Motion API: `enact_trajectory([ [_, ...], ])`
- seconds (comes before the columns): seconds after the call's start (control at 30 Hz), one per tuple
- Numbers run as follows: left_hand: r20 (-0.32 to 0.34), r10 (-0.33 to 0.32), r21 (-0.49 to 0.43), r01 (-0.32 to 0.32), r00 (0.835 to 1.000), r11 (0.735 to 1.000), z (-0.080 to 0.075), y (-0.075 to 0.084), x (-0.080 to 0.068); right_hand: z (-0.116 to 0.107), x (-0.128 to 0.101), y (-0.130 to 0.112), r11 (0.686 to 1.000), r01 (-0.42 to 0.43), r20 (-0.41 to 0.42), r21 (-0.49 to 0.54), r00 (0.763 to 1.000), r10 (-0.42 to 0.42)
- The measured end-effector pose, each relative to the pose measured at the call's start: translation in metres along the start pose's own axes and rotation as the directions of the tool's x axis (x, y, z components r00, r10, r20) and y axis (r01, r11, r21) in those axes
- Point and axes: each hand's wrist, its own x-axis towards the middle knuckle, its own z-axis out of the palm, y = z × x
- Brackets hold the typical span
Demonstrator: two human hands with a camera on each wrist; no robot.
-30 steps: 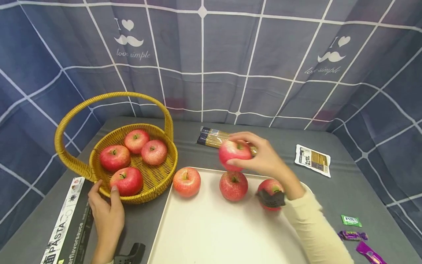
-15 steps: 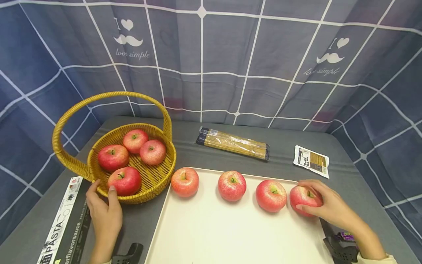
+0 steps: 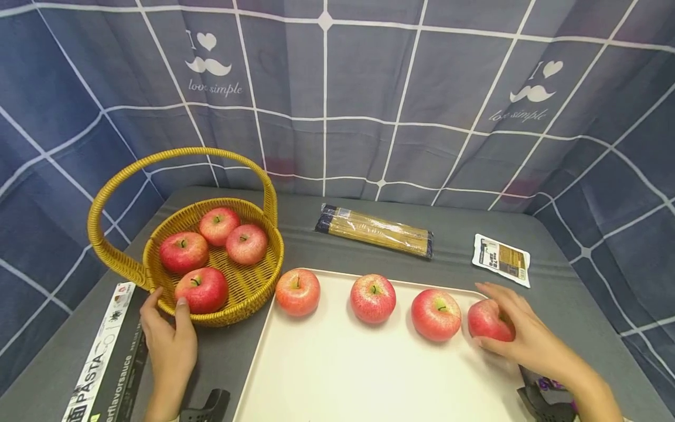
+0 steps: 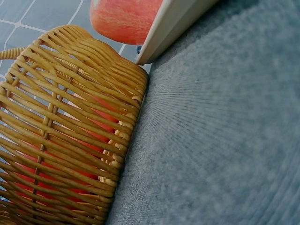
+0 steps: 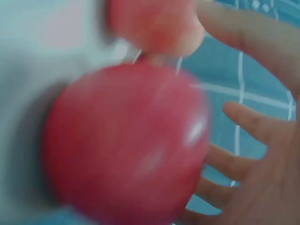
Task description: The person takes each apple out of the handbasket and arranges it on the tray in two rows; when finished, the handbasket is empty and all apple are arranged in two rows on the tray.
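A yellow woven basket (image 3: 253, 302) with a tall handle stands at the left, bearing several red apples. My left hand (image 3: 171, 343) holds the basket's near rim, thumb tip beside the nearest apple (image 3: 202, 290); that hand is outside the left wrist view. Along the far side of a cream tray (image 3: 369, 375) sits a row of apples. The rightmost apple (image 3: 487, 321) leans with its stem end toward my right hand (image 3: 532, 340). Around that apple the right hand's fingers are spread, and in the blurred right wrist view the fingers (image 5: 248, 122) look loose behind the apple (image 5: 126, 145).
Behind the tray lies a clear packet of noodles (image 3: 379, 231). A white sachet (image 3: 501, 259) is at the back right. A long black-and-white pasta box (image 3: 108, 357) lies left of my left hand. Purple-wrapped candy (image 3: 548, 384) is partly hidden by the right wrist.
My right hand has carried an apple from above the tray to the row's right end and set it down. Its fingers have since loosened and the apple has tipped. The left hand stays put.
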Motion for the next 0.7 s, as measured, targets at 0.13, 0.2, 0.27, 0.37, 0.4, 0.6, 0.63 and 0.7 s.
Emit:
enact_trajectory([
  [0.13,-0.012,0.001,0.008,-0.001,1.000,1.000,-0.001,0.000,0.000,-0.002,0.022,-0.028,0.999,0.018,-0.042,0.049,0.999,-0.016],
  [0.2,-0.019,0.005,0.008,-0.005,1.000,1.000,-0.002,0.001,0.000,0.000,0.038,-0.047,0.996,0.038,-0.057,0.079,0.998,-0.033],
  [0.27,-0.022,0.004,0.007,-0.003,1.000,1.000,-0.003,0.001,0.000,0.005,0.056,-0.069,0.989,0.072,-0.052,0.130,0.996,-0.066],
  [0.37,-0.010,-0.003,0.001,0.003,1.000,1.000,-0.002,0.001,-0.001,0.023,0.085,-0.107,0.975,0.133,-0.029,0.180,0.991,-0.129],
  [0.4,-0.006,-0.004,0.000,0.004,1.000,1.000,-0.002,0.001,-0.001,0.032,0.095,-0.121,0.968,0.159,-0.022,0.193,0.987,-0.158],
  [0.6,-0.011,0.011,-0.005,-0.011,1.000,1.000,0.000,0.001,0.000,0.095,0.145,-0.215,0.919,0.384,0.042,0.092,0.920,-0.389],
  [0.63,-0.012,0.014,-0.005,-0.014,1.000,1.000,0.000,0.001,0.000,0.105,0.150,-0.231,0.908,0.415,0.064,0.058,0.906,-0.419],
  [0.7,-0.011,0.023,-0.005,-0.023,1.000,1.000,0.000,0.000,0.000,0.123,0.160,-0.259,0.882,0.471,0.108,-0.011,0.877,-0.467],
])
